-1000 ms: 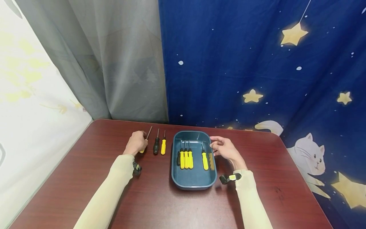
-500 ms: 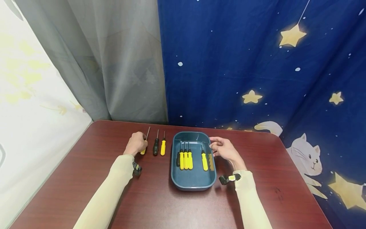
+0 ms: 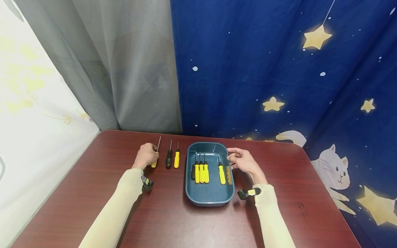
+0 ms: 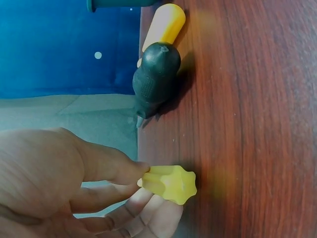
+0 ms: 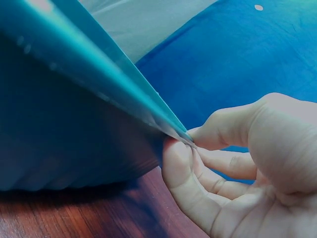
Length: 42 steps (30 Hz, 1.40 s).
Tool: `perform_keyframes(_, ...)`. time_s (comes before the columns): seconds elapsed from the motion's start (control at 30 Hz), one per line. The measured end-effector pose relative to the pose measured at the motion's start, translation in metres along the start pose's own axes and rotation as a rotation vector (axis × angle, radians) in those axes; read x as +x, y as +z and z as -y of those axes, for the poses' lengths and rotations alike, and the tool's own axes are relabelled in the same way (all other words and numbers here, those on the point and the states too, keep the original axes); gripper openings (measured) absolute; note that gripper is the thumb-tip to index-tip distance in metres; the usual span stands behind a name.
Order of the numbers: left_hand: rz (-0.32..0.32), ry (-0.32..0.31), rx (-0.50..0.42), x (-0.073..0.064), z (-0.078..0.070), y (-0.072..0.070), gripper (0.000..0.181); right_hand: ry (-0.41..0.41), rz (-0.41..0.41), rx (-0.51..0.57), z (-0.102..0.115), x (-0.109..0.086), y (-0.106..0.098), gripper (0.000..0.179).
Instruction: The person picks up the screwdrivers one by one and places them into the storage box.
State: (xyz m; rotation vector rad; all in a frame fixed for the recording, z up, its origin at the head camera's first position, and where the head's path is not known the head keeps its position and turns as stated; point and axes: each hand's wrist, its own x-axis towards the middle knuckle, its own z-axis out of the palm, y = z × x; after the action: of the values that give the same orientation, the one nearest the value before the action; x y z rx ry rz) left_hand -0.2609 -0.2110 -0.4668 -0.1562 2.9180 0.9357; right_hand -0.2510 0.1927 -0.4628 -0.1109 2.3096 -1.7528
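Held screwdriver: its shaft tip has swung leftward since the earlier frame, lying closer to parallel with its neighbours; my left hand has shifted slightly left too.
Tabletop row: in the head view it is leftmost, beside a black-handled screwdriver and a yellow-handled screwdriver, all with shafts pointing away from me, probably for order (whether mine rests on the table, I cannot tell).
Blue tray: just right of that row, with a group of four screwdrivers side by side and a single screwdriver apart, near the right wall.
Yellow handle: in the left wrist view, my thumb and fingers pinch it near its end, which seems to leave the shaft easy to angle.
Tray rim: in the right wrist view, my right hand pinches it between thumb and finger, presumably to steady the tray.
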Motion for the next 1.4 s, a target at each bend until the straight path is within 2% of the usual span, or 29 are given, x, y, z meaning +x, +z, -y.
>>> perform_keyframes(0.43, -0.012, -0.019, -0.099, -0.008, -0.008, 0.000, 0.035, 0.005, -0.003, -0.011, -0.005, 0.002, 0.000, 0.045)
perform_keyframes(0.97, -0.012, 0.022, -0.219, -0.022, -0.034, 0.002, 0.034, -0.009, 0.001, -0.008, -0.006, 0.004, -0.001, 0.046)
perform_keyframes(1.4, 0.035, 0.017, -0.345, -0.031, -0.052, 0.006, 0.032, 0.004, -0.003, 0.002, -0.003, 0.003, -0.001, 0.046)
